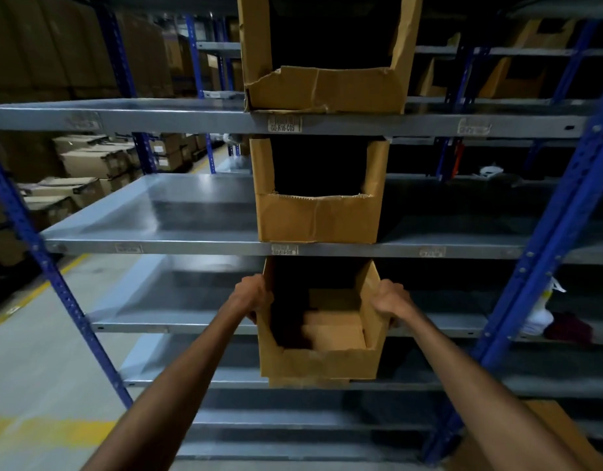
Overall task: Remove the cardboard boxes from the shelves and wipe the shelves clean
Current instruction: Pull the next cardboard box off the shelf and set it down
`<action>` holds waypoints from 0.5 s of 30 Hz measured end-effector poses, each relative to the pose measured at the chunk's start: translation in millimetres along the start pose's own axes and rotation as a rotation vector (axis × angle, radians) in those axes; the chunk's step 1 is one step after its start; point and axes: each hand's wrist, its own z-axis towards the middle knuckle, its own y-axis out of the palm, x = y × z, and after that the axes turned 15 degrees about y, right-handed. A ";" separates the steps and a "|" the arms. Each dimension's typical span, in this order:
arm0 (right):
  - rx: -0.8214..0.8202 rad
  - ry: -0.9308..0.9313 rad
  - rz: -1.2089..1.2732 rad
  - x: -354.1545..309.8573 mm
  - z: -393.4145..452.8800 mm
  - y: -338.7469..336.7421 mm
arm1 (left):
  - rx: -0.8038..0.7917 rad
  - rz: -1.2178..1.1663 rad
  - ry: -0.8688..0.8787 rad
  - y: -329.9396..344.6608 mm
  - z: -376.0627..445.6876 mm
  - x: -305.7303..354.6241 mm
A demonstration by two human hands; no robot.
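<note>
A person's left hand (256,295) and right hand (390,299) clamp the side walls of a creased, open-fronted cardboard box (322,360), tilted forward at the lip of a grey metal shelf (177,326). Directly above the grip, two more worn cardboard bins (318,217) sit on smooth steel shelves framed by perforated blue uprights (544,253).

We log three open-fronted brown cardboard bin boxes, stacked by tier on grey metal shelves (177,239): top box (322,88), front torn; middle box (317,215), upright; lowest box (322,358), tilted forward, protruding.
</note>
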 end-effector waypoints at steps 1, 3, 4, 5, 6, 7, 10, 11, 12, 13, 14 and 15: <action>-0.042 0.019 0.032 -1.5 0.6 -4.3 | -0.006 0.008 -0.005 -2.5 2.4 2.2; -0.076 0.040 0.103 -7.3 5.9 -10.4 | 0.000 0.005 -0.012 -8.0 7.9 7.9; -0.068 0.034 0.116 -11.3 8.5 -12.0 | 0.020 -0.002 -0.011 -8.2 13.8 8.1; -0.053 0.025 0.112 -15.1 9.0 -12.7 | 0.037 -0.008 -0.008 -7.9 18.1 9.0; -0.032 0.012 0.097 -18.2 5.7 -15.0 | 0.042 -0.011 -0.008 -4.8 26.9 5.0; -0.017 0.009 0.080 -20.2 3.9 -16.3 | 0.039 0.000 -0.001 -3.5 32.1 4.0; -0.041 0.012 0.024 -13.0 -3.0 -21.3 | -0.023 0.065 0.048 -6.0 29.9 5.8; -0.068 0.017 0.013 -8.1 -4.6 -24.5 | -0.059 0.076 0.056 -10.0 23.6 9.3; -0.097 0.018 0.003 -3.7 -6.2 -27.9 | -0.094 0.065 0.062 -13.1 18.6 9.7; -0.123 0.011 -0.002 0.7 -8.1 -31.1 | -0.136 0.049 0.054 -15.0 15.5 8.0; -0.144 0.000 -0.007 4.4 -8.2 -33.8 | -0.169 0.032 0.051 -15.9 14.4 5.7; -0.155 -0.008 -0.005 6.8 -7.5 -35.4 | -0.184 0.025 0.043 -17.1 13.4 5.0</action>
